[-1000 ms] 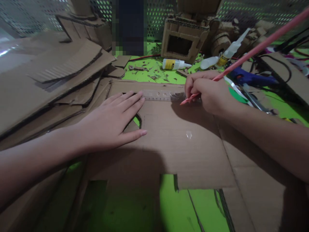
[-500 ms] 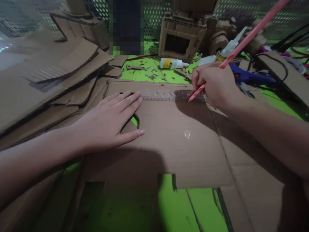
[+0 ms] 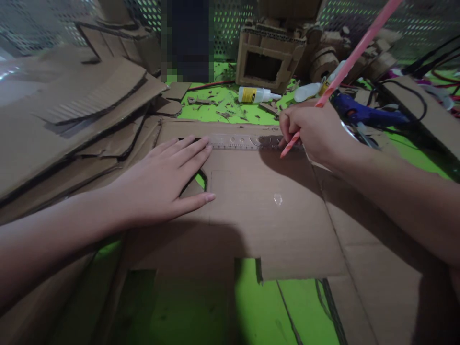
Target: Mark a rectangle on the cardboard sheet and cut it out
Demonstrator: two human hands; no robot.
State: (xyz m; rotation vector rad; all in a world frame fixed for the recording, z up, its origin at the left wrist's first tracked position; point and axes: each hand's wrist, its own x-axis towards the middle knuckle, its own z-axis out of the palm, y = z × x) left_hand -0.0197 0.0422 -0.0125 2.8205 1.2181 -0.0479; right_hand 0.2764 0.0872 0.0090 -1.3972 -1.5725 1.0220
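Note:
A clear ruler (image 3: 237, 141) lies across the upper part of a brown cardboard sheet (image 3: 266, 239). Flat and with fingers spread, my left hand (image 3: 172, 177) presses on the sheet, its fingertips on the ruler's left end. My right hand (image 3: 316, 129) is closed around a long pink pencil (image 3: 354, 55) near the ruler's right end. The pencil's tip points down at the cardboard just below the ruler's lower edge. Faint pencil lines and a small shiny spot show on the sheet, which has cutouts along its near edge.
Stacked cardboard (image 3: 82, 105) rises at the left. Behind the sheet are a glue bottle (image 3: 251, 95), scraps and a cardboard box with a square opening (image 3: 240, 62). A blue glue gun (image 3: 370, 112) and cables lie at the right, on the green table (image 3: 251, 297).
My right hand has shifted slightly left, and the pencil tip has moved a little down, off the ruler's lower edge. My left hand and the ruler have stayed in place.

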